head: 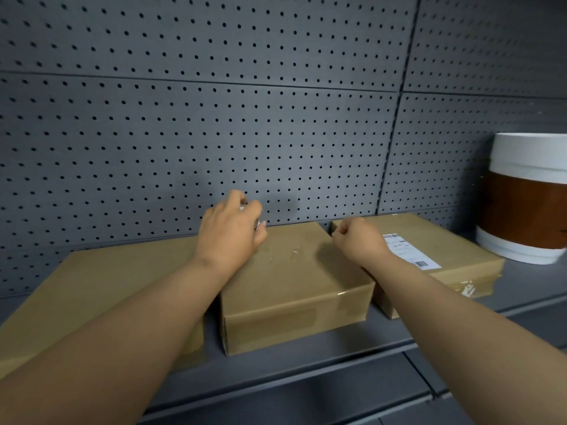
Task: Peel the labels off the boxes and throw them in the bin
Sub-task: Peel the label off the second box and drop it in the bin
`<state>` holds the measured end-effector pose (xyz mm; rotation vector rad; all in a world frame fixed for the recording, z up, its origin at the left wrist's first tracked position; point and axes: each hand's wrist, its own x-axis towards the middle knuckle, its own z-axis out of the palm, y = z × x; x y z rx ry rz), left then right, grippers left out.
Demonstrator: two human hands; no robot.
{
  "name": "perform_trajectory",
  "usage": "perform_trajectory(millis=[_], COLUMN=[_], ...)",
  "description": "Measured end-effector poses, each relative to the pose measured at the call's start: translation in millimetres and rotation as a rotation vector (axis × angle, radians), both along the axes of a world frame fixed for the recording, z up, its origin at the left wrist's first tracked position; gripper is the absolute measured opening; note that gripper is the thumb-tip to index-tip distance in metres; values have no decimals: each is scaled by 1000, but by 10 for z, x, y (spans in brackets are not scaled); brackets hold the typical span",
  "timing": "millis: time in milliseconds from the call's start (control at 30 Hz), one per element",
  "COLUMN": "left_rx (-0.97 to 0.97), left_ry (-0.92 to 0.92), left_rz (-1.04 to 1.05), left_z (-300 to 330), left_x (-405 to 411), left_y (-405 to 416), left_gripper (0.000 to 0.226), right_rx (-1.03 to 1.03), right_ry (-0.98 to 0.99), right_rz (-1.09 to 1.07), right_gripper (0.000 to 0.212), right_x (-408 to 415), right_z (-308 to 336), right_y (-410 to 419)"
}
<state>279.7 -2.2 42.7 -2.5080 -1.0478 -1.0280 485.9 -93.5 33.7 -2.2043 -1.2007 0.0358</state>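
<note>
1. Here, at far left on the grey shelf (306, 368), a flat cardboard box (101, 289) lies partly hidden under the left forearm; no label shows on its visible top.
2. The left hand (230, 231) hovers over the back of the middle box (294, 289), fingers (256, 210) curled around what looks like a crumpled white label scrap (260, 223) (only a sliver shows). Small residue specks dot this box's top, suggesting its label is already off.
3. The right hand (357, 240) sits at the far left corner of the right-hand box (429, 256), fingers bunched in a loose fist; whether it pinches anything cannot be told.
4. That box's white shipping label (411, 250) is stuck flat, just beside the right wrist: likely the next one to peel, starting from a lifted corner.
5. At far right stands a white-and-brown bin (527, 200), where the scrap probably belongs.
</note>
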Motion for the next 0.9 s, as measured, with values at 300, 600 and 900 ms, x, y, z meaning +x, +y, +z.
perform_trajectory(millis=[300, 600, 900], left_rx=[-19, -88, -119], left_ry=[-95, -101, -120], left_rz=[11, 86, 128], left_z=[158, 167, 132], left_x=[956, 2043, 2631], left_y=[-317, -811, -1106], left_gripper=[20, 29, 37], right_rx=[60, 79, 129], right_ry=[-77, -91, -85], right_rz=[84, 188, 246], right_gripper=[14, 24, 16], right_x=[652, 1669, 2241], right_z=[175, 273, 219], right_y=[-177, -499, -698])
